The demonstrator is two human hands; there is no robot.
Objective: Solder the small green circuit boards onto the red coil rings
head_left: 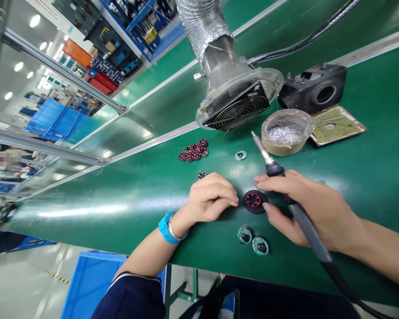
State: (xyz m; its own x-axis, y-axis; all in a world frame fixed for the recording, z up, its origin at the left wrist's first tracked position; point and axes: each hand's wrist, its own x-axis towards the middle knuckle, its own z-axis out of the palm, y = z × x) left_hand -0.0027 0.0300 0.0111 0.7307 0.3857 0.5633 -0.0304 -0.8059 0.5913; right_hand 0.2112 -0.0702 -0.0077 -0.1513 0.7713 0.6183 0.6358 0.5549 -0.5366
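Note:
A soldering iron (275, 168) is gripped in my right hand (322, 212), its metal tip pointing up and to the left. Below it on the green table lies a black disc (254, 209) with a red-wound motor coil (253, 200) at its centre. My right thumb is at the disc's right edge. Just left of the disc, my left hand (214, 197) has its fingers curled and pressed together; whatever they may hold is hidden. Two round green circuit boards (260, 245) lie nearer to me, and another small round board (241, 155) lies beyond the disc.
Several red-wound coils (194, 151) cluster at the back left, with one coil (202, 175) partly behind my left hand. A fume extractor (239, 106) hangs over the table. Back right are a tub of metal shavings (284, 146), a stained sponge tray (339, 126) and a black iron holder (315, 88).

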